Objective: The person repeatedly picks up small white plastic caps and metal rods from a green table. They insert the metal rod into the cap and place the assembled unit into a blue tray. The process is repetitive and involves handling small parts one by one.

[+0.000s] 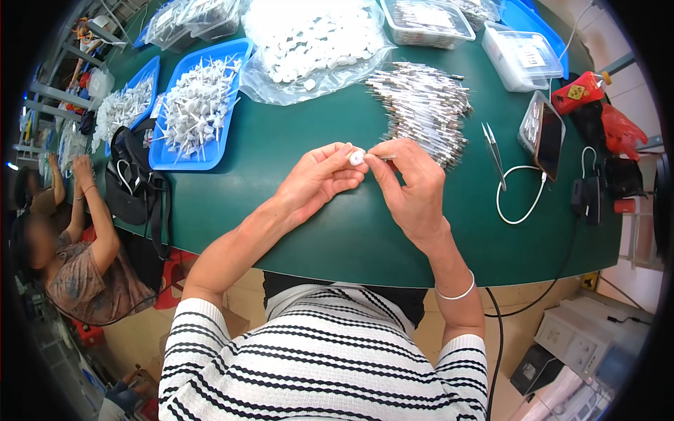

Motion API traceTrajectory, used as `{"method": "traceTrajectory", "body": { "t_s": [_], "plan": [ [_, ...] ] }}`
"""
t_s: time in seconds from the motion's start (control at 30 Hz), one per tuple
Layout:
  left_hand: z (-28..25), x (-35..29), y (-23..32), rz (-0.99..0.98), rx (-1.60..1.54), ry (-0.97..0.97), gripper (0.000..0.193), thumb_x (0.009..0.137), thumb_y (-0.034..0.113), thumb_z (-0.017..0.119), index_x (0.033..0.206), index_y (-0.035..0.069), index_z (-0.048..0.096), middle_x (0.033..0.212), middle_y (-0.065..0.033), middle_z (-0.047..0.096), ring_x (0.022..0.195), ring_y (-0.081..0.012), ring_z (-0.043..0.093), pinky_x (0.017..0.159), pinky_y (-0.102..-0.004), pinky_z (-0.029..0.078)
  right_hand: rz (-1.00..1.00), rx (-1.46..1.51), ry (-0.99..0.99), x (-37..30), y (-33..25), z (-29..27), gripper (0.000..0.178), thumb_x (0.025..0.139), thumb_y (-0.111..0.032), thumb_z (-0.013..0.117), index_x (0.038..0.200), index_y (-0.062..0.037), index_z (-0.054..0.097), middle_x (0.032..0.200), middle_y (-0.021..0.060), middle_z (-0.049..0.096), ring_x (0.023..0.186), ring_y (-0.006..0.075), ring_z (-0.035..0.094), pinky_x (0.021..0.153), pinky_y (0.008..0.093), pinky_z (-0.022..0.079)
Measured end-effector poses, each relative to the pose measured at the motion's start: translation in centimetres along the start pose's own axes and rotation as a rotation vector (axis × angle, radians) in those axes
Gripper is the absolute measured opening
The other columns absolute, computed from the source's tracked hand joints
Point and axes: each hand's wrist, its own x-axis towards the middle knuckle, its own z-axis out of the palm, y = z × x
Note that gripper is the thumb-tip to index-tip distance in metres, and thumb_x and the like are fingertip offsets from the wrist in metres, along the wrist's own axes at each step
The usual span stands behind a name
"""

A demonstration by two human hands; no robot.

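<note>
Near the front middle of the green table, my left hand point(314, 179) pinches a small round white plastic piece point(357, 158) with a raised ring in its centre. Close against it on the right is my right hand point(413, 184), thumb and forefinger pressed together at the piece's edge. Whatever sits between those right fingertips is too small to make out. Just beyond my hands lies a heap of thin rods point(421, 109) with silvery and brownish ends. A clear plastic bag point(254, 85) of white round pieces is spread open at the far middle.
Blue trays point(188, 165) of white stemmed parts and a black bag point(133, 189) stand left. Right are tweezers point(493, 151), a clear tub point(516, 83), a phone point(550, 144), a white cable point(511, 222) and a red bottle point(577, 95). Another person point(98, 274) works at the left.
</note>
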Motion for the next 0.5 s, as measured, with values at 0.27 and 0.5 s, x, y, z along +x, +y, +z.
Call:
{"method": "traceTrajectory", "body": {
  "t_s": [0.27, 0.5],
  "plan": [
    [0.53, -0.02, 0.15, 0.005, 0.036, 0.02, 0.018, 0.096, 0.023, 0.053, 0.095, 0.005, 0.057, 0.088, -0.0034, 0.064, 0.078, -0.0081, 0.063, 0.07, -0.0191, 0.055, 0.0, 0.002, -0.003, 0.02, -0.03, -0.01, 0.011, 0.076, -0.001, 0.069, 0.082, -0.0026, 0.06, 0.075, 0.0087, 0.06, 0.064, 0.0243, 0.059, 0.055, 0.0341, 0.047],
    [0.58, -0.09, 0.11, 0.011, 0.05, 0.04, 0.021, 0.096, 0.024, 0.054, 0.099, 0.003, 0.058, 0.088, -0.0031, 0.064, 0.078, -0.0079, 0.063, 0.07, -0.0194, 0.055, -0.001, 0.01, -0.011, -0.02, 0.12, -0.04, 0.011, 0.076, -0.001, 0.069, 0.082, -0.0021, 0.06, 0.075, 0.009, 0.06, 0.065, 0.0248, 0.059, 0.056, 0.0345, 0.047]
  ]
}}
